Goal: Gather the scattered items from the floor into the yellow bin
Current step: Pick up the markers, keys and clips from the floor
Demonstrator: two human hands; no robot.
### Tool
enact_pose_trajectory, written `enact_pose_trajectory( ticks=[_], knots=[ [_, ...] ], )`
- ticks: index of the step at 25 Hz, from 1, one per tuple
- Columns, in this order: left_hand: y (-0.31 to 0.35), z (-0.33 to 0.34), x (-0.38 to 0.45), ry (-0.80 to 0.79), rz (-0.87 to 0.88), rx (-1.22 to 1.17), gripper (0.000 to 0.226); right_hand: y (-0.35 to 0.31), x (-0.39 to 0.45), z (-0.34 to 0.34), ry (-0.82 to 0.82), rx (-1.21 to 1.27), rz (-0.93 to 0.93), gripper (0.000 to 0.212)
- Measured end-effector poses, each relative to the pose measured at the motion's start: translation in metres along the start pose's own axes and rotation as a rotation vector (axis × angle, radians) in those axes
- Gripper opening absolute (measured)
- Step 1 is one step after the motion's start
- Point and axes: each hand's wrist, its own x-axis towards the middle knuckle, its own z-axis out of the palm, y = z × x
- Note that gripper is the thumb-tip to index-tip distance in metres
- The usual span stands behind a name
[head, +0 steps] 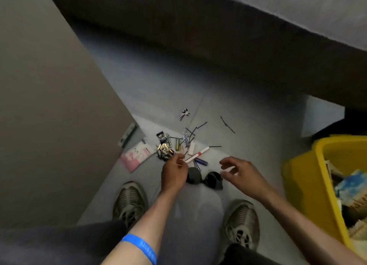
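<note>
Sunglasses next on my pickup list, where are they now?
In the head view the sunglasses lie on the floor at centre, just ahead of the shoes, between the left hand and right hand.

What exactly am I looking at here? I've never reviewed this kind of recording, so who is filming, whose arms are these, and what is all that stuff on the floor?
There is no robot: a person wears one camera on the head, looking down at their own arms and shoes. This is the only view.

The left hand, on the arm with the blue wristband, pinches a white pen with a red band. The right hand hovers beside it with loosely curled fingers, and I cannot see it holding anything.

On the grey floor lies a small pile: thin black hairpins, a pink and white packet, dark sunglasses near the hands, and small bits too blurred to name.

The yellow bin stands at the right and already holds some things.
</note>
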Motion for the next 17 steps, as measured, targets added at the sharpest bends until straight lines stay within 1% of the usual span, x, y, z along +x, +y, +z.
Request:
enact_pose_trajectory(
  ticks=[2,3,4,5,7,9,10,12,15,16,17],
  knots=[
    [-0.021,0.008,0.006,-0.080,0.196,0.305,0.031,0.014,0.021,0.040,-0.017,-0.242,-0.075,0.045],
    [-0.028,0.014,0.007,-0.114,0.292,0.415,0.037,0.020,0.028,0.058,-0.046,-0.366,-0.129,0.051],
    [-0.034,0.018,0.008,-0.130,0.344,0.464,0.041,0.024,0.032,0.074,-0.087,-0.484,-0.167,0.054],
    [-0.039,0.019,0.009,-0.118,0.350,0.461,0.041,0.026,0.035,0.086,-0.124,-0.581,-0.186,0.053],
    [-0.049,0.014,0.012,-0.035,0.303,0.378,0.038,0.028,0.038,0.096,-0.140,-0.668,-0.198,0.046],
    [-0.059,0.002,0.019,0.037,0.238,0.316,0.036,0.030,0.037,0.096,-0.067,-0.562,-0.193,0.037],
    [-0.063,-0.004,0.023,0.061,0.224,0.311,0.034,0.033,0.034,0.093,-0.012,-0.474,-0.157,0.032],
    [-0.066,-0.014,0.029,0.100,0.206,0.333,0.027,0.039,0.028,0.084,0.107,-0.366,-0.024,0.028],
    [-0.067,-0.015,0.033,0.097,0.233,0.414,0.024,0.044,0.032,0.070,0.223,-0.274,0.249,0.031],
    [-0.067,-0.016,0.032,0.093,0.272,0.438,0.026,0.044,0.036,0.066,0.231,-0.264,0.314,0.034],
    [-0.068,-0.017,0.032,0.089,0.318,0.461,0.031,0.044,0.040,0.064,0.232,-0.312,0.355,0.040]
  ],
)
